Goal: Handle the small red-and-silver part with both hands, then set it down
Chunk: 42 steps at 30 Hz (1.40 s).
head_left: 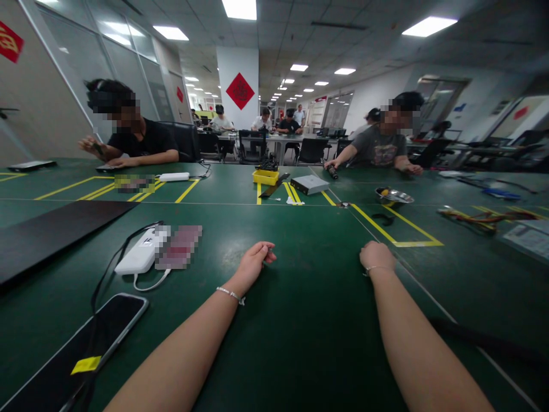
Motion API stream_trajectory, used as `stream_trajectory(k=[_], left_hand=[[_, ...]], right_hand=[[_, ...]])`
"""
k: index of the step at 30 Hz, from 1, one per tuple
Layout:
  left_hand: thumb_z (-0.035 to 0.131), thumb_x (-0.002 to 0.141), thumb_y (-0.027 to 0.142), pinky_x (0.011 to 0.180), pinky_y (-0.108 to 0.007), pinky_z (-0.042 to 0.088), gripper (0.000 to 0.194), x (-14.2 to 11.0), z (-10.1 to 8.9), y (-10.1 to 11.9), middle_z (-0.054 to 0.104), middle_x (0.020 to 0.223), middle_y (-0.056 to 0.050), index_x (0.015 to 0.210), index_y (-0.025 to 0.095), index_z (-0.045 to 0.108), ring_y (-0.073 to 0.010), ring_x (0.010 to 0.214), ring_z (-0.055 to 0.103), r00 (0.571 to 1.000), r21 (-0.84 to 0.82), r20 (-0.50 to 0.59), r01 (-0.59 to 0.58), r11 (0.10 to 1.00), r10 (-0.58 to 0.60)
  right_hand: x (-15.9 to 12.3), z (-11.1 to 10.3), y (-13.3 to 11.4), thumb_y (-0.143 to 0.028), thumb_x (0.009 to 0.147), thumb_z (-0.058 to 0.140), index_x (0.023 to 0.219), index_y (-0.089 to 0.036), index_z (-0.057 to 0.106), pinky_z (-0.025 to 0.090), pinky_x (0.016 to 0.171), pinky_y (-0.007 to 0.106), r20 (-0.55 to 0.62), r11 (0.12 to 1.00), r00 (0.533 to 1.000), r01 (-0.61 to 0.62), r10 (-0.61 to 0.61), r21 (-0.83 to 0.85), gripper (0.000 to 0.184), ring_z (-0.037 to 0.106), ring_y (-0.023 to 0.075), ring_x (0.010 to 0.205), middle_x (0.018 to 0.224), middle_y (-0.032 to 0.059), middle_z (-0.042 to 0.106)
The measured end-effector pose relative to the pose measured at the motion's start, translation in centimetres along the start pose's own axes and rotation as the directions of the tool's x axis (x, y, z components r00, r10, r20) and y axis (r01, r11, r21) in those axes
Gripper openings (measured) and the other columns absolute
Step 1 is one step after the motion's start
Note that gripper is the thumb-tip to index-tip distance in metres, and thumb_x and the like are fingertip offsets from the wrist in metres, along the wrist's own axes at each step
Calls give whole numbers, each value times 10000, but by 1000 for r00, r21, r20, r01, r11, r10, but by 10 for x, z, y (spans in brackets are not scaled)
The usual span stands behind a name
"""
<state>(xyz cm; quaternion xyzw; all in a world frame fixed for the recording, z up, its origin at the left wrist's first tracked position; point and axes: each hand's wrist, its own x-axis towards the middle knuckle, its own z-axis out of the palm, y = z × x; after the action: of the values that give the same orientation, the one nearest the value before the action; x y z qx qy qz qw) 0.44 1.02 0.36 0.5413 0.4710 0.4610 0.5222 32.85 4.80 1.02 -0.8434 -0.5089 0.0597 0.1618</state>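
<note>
My left hand (256,257) rests over the green table (313,320), its fingers curled together. A tiny greyish spot shows at the fingertips, too small to name. To the right, my right hand (378,257) is closed in a fist on the tabletop, and whatever may be inside is hidden. Left of my left hand lie a white power bank (141,252) and a blurred reddish flat item (179,247), with a short white cable (152,286) beside them. Closer to me is a phone (86,355) with a black cable across it.
A dark flat panel (55,232) lies at the left. Farther off are a yellow bin (266,177), a grey box (309,184), a metal bowl (394,196) and yellow tape outlines (418,244). Bundled wires (469,220) lie right. Two people sit across the table; one hand holds a dark cylinder (332,170).
</note>
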Motion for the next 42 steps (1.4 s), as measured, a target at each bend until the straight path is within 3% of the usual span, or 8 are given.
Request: stream_trajectory(k=[3,7,12,14,18,25,34,42], left_hand=[[400,769,276,515,-187,340,224,0,1,2,620,826,-33,917,172,532,-90,640,513,999,-17,15,32,999,-31],[448,734,216,520,-192,360,180,0,3,3,619,922,-48,891,163,521,-91,662,534,999,-25,20,30,999,-30],[490,691,137,641,-232,426,218,2,5,0,610,966,-71,908,150,499,-104,738,566,1000,-99,13,-27,995,28],[518,664,118,702,-249,431,219,4,5,-3,613,949,-72,882,140,511,-114,788,565,997,-103,23,-70,992,73],[554,641,131,713,-252,432,217,7,3,-9,618,861,-44,857,139,534,-116,781,563,991,-41,38,-125,991,126],[579,622,138,655,-226,430,234,8,3,-8,611,837,-37,854,132,556,-101,717,544,991,16,31,-132,991,131],[521,706,278,667,-238,422,216,5,3,-3,614,773,-20,871,152,580,-108,690,541,987,93,-10,-161,983,162],[487,731,309,632,-235,421,231,4,3,-3,591,686,-12,858,136,573,-108,651,537,990,66,-21,-136,989,137]], right_hand=[[-8,1,-18,-256,742,431,859,-123,570,384,720,443,22,979,999,36,-41,200,225,502,294,912,945,188,550],[-32,14,-61,-274,729,486,898,-194,550,440,609,287,117,866,963,160,-242,474,197,562,150,697,815,66,607],[-78,23,-112,-268,647,611,792,-162,565,394,475,198,299,327,796,-135,-526,935,186,488,63,509,661,1,580],[-94,21,-123,-300,676,592,781,-156,566,381,458,181,349,232,721,-261,-598,937,179,485,53,496,639,-5,581],[-108,19,-129,-342,720,546,783,-153,545,360,412,160,452,201,627,-431,-634,880,199,536,67,521,710,35,626],[-99,31,-122,-209,594,674,756,-173,519,326,425,150,395,76,702,-440,-592,895,226,484,37,486,664,-23,609],[-106,31,-126,-311,628,644,751,-172,539,308,454,183,412,101,643,-463,-645,880,214,462,52,493,607,-33,560],[-106,38,-127,-328,658,615,722,-168,550,328,458,187,407,64,663,-478,-629,876,185,450,56,484,556,-39,520]])
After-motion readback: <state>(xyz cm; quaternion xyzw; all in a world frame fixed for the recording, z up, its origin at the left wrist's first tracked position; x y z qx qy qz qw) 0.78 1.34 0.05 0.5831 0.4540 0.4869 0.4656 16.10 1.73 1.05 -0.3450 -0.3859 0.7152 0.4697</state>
